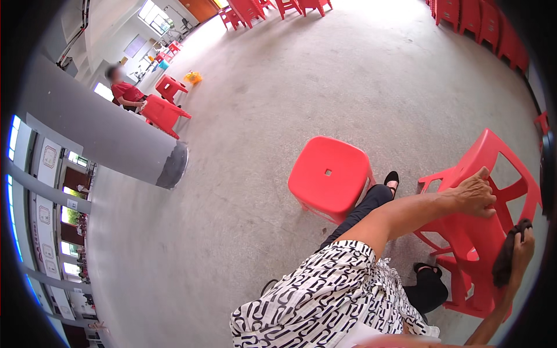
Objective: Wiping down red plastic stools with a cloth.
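Note:
My left arm reaches across to a red plastic chair (470, 230) with cut-out openings at the right. The fingers of my left hand (474, 193) are curled around part of its frame. In my right hand (523, 249) is a bunched dark cloth (504, 263), held against the near right side of the chair. The chair's lower part is partly hidden by my arm and the cloth. Left of my foot stands a red square plastic stool (328, 172), upright, with a small square hole in its seat.
A thick grey pillar (109, 126) rises at the left. Beyond it, a person in a red top (127, 92) has a hand on a red chair (162, 112). A yellow bag (192, 78) lies on the concrete floor (243, 108). Stacked red chairs (472, 26) line the far right.

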A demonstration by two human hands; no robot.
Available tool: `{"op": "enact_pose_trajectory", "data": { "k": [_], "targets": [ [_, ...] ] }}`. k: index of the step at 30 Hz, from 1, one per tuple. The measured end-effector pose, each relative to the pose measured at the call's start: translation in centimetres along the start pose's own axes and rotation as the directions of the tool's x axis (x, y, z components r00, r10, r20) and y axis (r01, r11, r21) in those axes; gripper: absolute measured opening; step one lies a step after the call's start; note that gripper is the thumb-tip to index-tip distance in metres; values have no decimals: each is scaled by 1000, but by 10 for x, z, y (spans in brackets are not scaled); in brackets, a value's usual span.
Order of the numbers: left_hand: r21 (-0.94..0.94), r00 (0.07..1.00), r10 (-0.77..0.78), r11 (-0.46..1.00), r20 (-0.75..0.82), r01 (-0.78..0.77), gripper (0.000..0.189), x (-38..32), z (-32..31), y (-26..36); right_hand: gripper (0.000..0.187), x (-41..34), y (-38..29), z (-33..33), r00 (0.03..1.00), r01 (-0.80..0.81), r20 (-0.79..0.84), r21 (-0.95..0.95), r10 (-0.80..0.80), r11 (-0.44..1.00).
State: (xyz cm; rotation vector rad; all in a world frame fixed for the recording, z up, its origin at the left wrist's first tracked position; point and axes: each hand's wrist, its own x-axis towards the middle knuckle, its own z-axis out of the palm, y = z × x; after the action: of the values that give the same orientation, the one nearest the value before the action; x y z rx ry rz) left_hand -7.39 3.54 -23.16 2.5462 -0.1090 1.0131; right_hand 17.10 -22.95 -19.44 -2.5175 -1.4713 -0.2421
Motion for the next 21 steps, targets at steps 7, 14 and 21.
{"op": "enact_pose_trajectory", "data": {
  "k": [7, 14, 21],
  "targets": [
    [40, 999, 18, 999, -28, -17, 35, 2, 13, -5, 25, 46, 50, 33, 973, -26, -229, -10, 23, 1000],
    [-27, 999, 25, 999, -29, -26, 34, 0, 14, -5, 35, 10, 32, 23, 998, -45, -38, -94, 42, 995],
    [-41, 999, 40, 998, -24, -41, 35, 1, 6, -3, 37, 19, 49, 31, 982, -86, -178, -144, 60, 986]
  ]
}}
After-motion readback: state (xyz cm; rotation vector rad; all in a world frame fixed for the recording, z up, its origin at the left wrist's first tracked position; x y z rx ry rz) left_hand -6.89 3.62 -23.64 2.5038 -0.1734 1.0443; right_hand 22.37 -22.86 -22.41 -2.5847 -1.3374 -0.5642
